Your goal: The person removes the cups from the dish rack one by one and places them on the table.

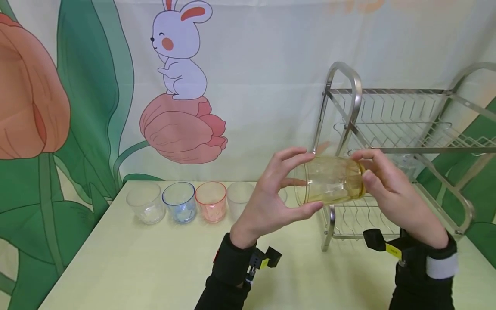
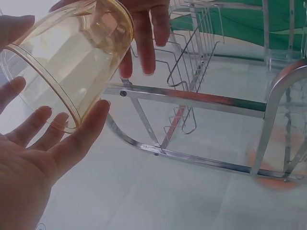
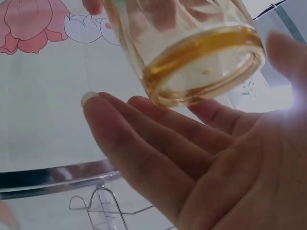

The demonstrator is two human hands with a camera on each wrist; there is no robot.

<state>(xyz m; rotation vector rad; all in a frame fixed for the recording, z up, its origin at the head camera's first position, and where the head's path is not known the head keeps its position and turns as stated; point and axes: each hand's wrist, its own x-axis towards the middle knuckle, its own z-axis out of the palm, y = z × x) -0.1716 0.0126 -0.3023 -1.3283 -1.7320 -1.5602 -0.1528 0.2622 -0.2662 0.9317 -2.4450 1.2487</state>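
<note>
A yellow-tinted clear drinking glass (image 1: 337, 181) is held sideways above the table, its mouth toward the left and its thick amber base (image 3: 206, 57) toward the right. My left hand (image 1: 267, 198) grips it at the mouth end, thumb and fingers spread about the rim; in the left wrist view several fingertips meet the glass (image 2: 72, 62) there. Around the base end is my right hand (image 1: 399, 198). Its fingers (image 3: 144, 143) stretch out fairly straight beside the base in the right wrist view, and the thumb stands off from it.
Along the table's back edge stand a clear glass (image 1: 145, 204), a blue-rimmed glass (image 1: 179, 204), a red-rimmed glass (image 1: 211, 204) and another clear glass (image 1: 237, 198), partly behind my left hand. A two-tier metal dish rack (image 1: 403, 150) rises at the right, close behind my right hand.
</note>
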